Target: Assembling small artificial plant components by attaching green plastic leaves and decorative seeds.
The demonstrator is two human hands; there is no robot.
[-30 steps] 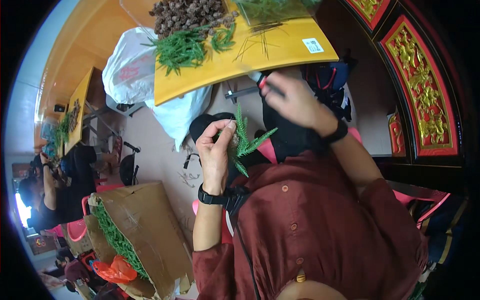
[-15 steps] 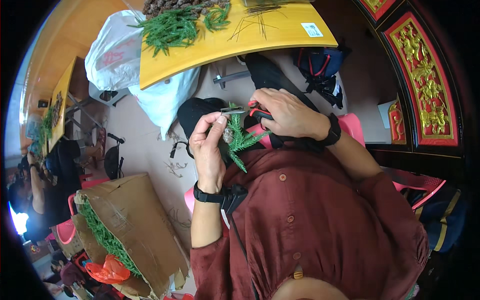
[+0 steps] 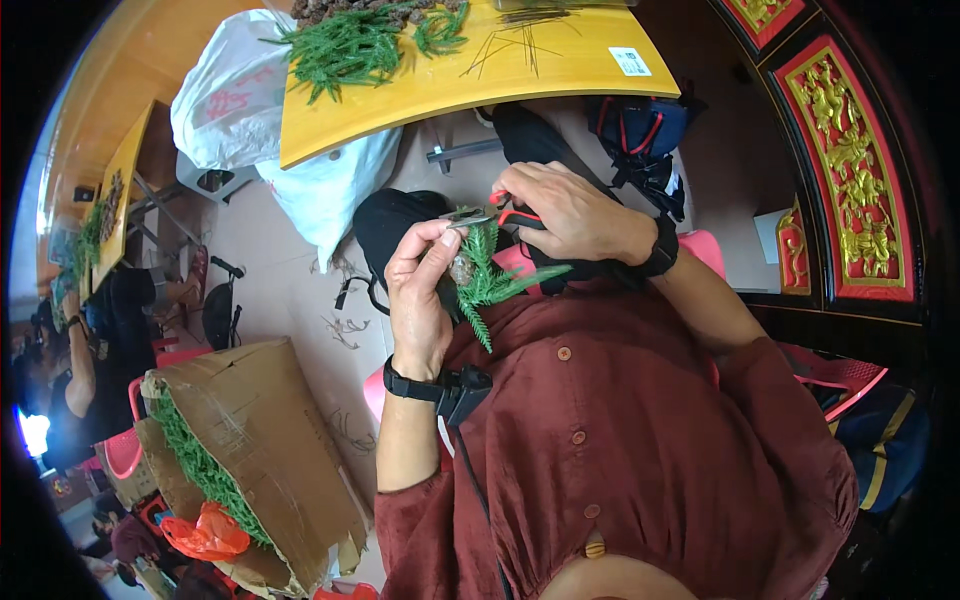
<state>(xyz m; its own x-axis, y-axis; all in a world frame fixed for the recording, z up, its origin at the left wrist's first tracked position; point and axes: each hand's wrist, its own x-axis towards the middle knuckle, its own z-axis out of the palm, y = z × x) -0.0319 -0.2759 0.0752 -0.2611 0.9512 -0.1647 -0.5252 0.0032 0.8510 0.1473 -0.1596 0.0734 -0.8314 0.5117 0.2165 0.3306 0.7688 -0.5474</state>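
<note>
Over my lap, my left hand (image 3: 424,275) pinches the top of an artificial green pine sprig (image 3: 487,275), thumb against fingers. A brown pine cone (image 3: 462,268) hangs beside the sprig's needles, close to my left fingers. My right hand (image 3: 575,212) is closed around red-and-black-handled pliers (image 3: 519,217), whose metal jaws meet the sprig's top next to my left fingertips. What exactly the jaws grip is too small to tell. Both wrists wear black straps.
Ahead is a yellow table (image 3: 590,65) with green sprigs (image 3: 345,50), pine cones (image 3: 395,12) and thin wires (image 3: 505,50). White plastic bags (image 3: 225,95) stand at its left. A cardboard box (image 3: 270,450) of greenery sits on the floor lower left. Another person (image 3: 80,370) works at far left.
The pliers' handles have spread wider in my right hand. The sprig has turned slightly, its side branch now pointing farther right. My left hand stays nearly in place.
</note>
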